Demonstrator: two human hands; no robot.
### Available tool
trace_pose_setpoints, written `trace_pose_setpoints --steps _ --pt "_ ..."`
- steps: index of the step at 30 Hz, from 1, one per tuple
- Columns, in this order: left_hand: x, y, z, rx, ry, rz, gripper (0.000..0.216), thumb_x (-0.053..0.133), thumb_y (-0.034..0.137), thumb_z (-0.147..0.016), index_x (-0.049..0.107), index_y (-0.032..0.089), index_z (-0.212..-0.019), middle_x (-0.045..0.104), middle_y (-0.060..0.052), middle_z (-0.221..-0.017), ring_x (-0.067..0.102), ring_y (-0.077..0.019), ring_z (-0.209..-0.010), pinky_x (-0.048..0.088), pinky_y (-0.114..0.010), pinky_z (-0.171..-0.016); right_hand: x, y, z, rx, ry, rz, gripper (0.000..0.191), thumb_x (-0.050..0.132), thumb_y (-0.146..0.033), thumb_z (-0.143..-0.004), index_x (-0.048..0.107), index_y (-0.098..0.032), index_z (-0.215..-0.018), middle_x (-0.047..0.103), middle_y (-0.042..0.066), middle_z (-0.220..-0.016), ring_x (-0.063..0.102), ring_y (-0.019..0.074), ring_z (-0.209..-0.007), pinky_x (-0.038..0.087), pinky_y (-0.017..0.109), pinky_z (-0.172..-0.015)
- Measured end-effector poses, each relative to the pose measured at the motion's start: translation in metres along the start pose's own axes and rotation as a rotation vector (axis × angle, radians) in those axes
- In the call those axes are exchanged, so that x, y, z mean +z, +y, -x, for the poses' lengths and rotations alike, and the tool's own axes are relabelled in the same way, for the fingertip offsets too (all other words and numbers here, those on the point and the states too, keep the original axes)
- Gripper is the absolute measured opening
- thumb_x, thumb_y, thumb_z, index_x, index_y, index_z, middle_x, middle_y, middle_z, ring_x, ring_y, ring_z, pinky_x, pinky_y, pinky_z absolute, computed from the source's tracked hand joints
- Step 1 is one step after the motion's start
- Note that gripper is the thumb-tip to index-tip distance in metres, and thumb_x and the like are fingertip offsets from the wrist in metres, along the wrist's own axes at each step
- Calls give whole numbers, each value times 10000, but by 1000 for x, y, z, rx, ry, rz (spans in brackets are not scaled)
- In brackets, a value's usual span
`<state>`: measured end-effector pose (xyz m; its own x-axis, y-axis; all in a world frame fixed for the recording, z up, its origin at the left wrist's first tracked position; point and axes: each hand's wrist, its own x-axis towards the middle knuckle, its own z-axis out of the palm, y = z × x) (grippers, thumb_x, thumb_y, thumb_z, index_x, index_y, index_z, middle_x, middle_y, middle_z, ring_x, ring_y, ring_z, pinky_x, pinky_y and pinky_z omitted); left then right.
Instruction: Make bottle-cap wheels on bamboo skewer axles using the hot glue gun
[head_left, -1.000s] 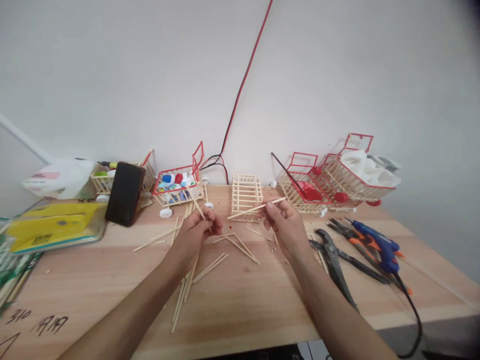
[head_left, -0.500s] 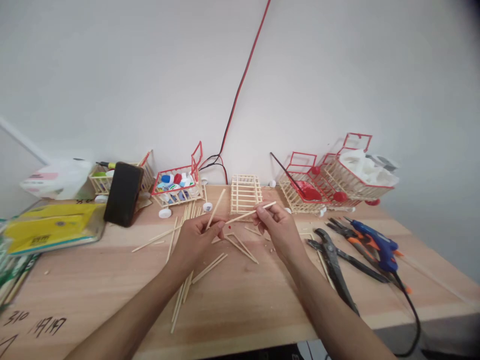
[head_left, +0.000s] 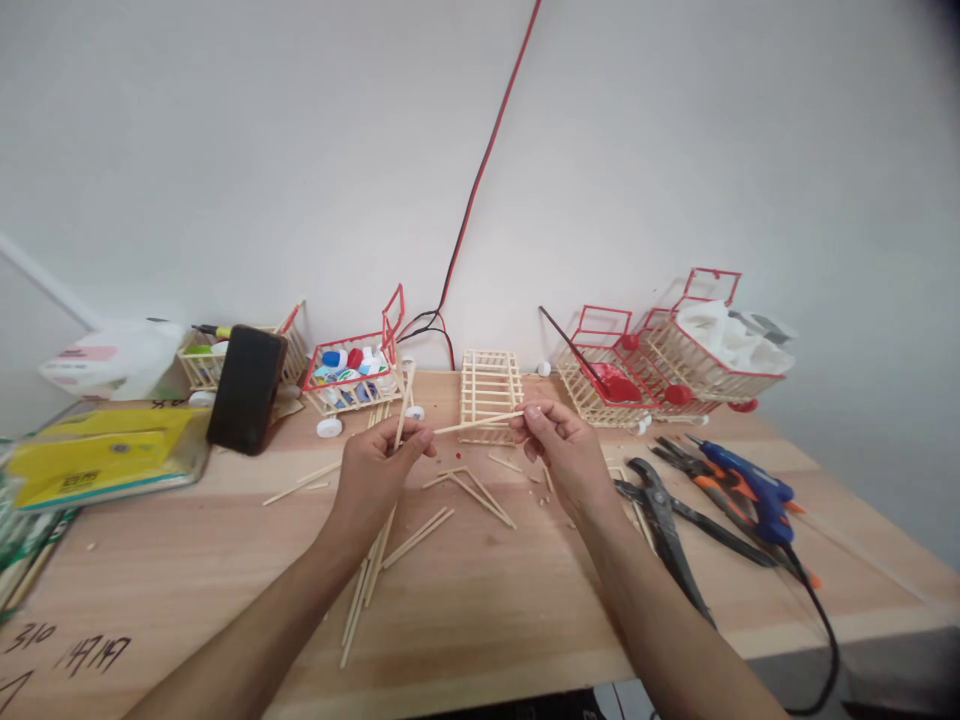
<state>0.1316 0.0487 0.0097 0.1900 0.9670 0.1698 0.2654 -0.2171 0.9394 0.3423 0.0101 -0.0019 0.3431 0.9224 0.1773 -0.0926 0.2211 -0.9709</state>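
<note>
My left hand (head_left: 375, 470) pinches a thin wooden stick (head_left: 403, 405) that points up and away from me. My right hand (head_left: 564, 450) pinches a second wooden stick (head_left: 474, 424), held nearly level, and its free end reaches the fingertips of my left hand. Both hands hover above the wooden table (head_left: 480, 600). Below them lie a V-shaped pair of joined sticks (head_left: 472, 487) and several loose sticks (head_left: 375, 560). A small unpainted stick frame (head_left: 491, 385) stands just behind my hands.
Black pliers (head_left: 664, 520) and a blue glue gun (head_left: 750, 490) lie at right. Red-edged stick carts (head_left: 660, 365) stand at back right, a cart of bottle caps (head_left: 352, 370) and a dark phone (head_left: 247, 385) at back left. A yellow pack (head_left: 105, 455) lies far left.
My hands have drawn closer together. The right hand's stick dropped from a slant to nearly level and now meets my left fingers. The left hand's stick swung more upright.
</note>
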Motion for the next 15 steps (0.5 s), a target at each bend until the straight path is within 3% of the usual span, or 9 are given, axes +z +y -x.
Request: trace_pose_setpoints --steps 7,15 --pt "-2 -5 -3 -58 38 140 266 612 386 -785 603 150 -663 341 72 -465 245 -61 -433 185 -209 -436 -3 3 -1 -32 -2 112 233 654 -406 -786 699 -178 -769 667 22 -708 525 100 -579 361 210 -483" --pt "-1 -5 -4 -58 47 156 281 620 388 -781 587 147 -641 333 71 -456 247 -52 -422 174 -196 -418 -6 5 0 -92 -1 199 271 609 -419 -826 712 -178 -753 643 21 -674 502 97 -555 360 224 -493"
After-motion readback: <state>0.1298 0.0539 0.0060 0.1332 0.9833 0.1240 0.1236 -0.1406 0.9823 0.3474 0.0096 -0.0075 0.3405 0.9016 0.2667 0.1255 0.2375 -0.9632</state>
